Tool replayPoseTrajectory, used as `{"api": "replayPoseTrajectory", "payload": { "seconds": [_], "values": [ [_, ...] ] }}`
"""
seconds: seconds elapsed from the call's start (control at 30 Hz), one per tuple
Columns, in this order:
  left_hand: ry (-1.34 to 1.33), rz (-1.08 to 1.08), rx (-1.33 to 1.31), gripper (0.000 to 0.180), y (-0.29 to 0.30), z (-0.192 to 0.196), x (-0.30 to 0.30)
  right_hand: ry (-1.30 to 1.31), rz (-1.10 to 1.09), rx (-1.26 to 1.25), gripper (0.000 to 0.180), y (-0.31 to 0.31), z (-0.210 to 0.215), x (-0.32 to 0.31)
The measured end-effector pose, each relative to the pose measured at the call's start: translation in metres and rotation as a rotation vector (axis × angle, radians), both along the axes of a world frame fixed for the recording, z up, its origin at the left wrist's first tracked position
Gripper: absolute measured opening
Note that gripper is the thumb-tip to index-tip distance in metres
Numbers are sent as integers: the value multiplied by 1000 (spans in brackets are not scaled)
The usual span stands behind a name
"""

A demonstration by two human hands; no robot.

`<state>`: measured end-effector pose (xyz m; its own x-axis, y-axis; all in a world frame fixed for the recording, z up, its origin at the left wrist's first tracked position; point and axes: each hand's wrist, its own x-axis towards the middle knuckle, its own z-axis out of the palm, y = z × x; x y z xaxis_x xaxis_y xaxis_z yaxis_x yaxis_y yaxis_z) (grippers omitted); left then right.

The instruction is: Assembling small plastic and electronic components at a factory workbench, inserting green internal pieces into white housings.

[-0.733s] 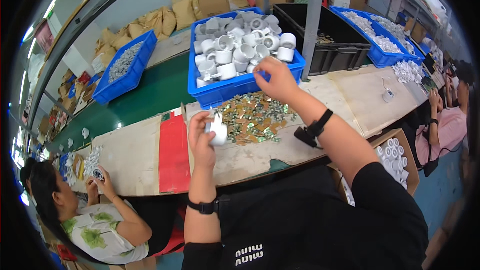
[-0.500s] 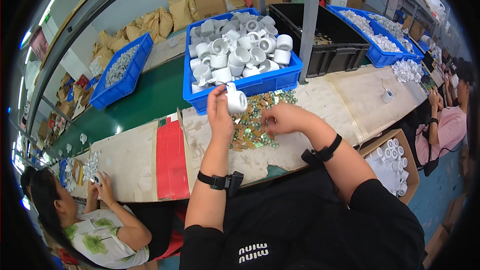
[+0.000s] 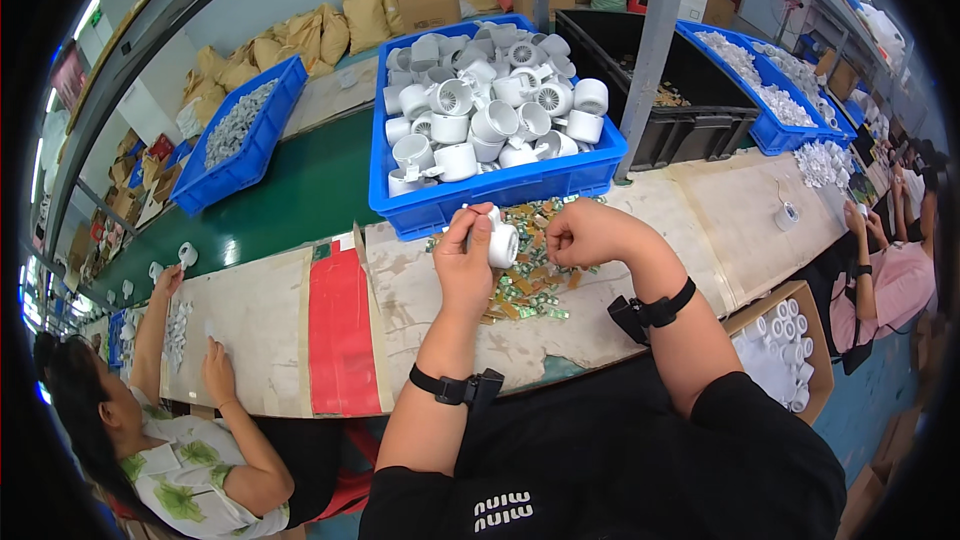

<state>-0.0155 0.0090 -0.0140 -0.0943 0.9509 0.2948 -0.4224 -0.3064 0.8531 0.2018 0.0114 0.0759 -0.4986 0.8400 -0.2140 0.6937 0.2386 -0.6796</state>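
My left hand (image 3: 466,258) is closed round a white cup-shaped plastic housing (image 3: 503,246) with a small neck, its round end turned to the right. The housing is held over a loose pile of small green and brown circuit boards (image 3: 515,292) on the table. To its right, my right hand (image 3: 597,234) is at the pile's edge with thumb and fingers pinched together. Whatever may be in that pinch is hidden. Just beyond both hands stands a blue crate (image 3: 500,187) heaped with similar white housings (image 3: 494,122).
A black crate (image 3: 700,130) stands behind a grey metal post (image 3: 655,50). An open carton of white parts (image 3: 785,345) sits at my right. One co-worker (image 3: 190,440) sits at left beside the green belt (image 3: 320,170), another (image 3: 875,270) at right.
My left hand has come down with the housing, which now turns more to the right. My right fingers have drawn together. The left co-worker has stretched an arm to a white part on the belt.
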Motion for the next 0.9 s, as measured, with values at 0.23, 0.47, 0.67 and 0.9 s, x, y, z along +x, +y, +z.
{"api": "replayPoseTrajectory", "payload": {
  "seconds": [0.23,0.47,0.67,0.9],
  "values": [
    [167,-5,65,7,-5,-3,1,293,49,6,15,15,-41,0],
    [106,-72,-87,15,-16,2,8,352,-108,-111,13,13,-38,16],
    [416,116,216,12,-14,7,8,860,-302,68,4,11,-36,13],
    [964,240,482,7,-24,26,10,896,-162,-16,7,1,-41,8]
  ]
}}
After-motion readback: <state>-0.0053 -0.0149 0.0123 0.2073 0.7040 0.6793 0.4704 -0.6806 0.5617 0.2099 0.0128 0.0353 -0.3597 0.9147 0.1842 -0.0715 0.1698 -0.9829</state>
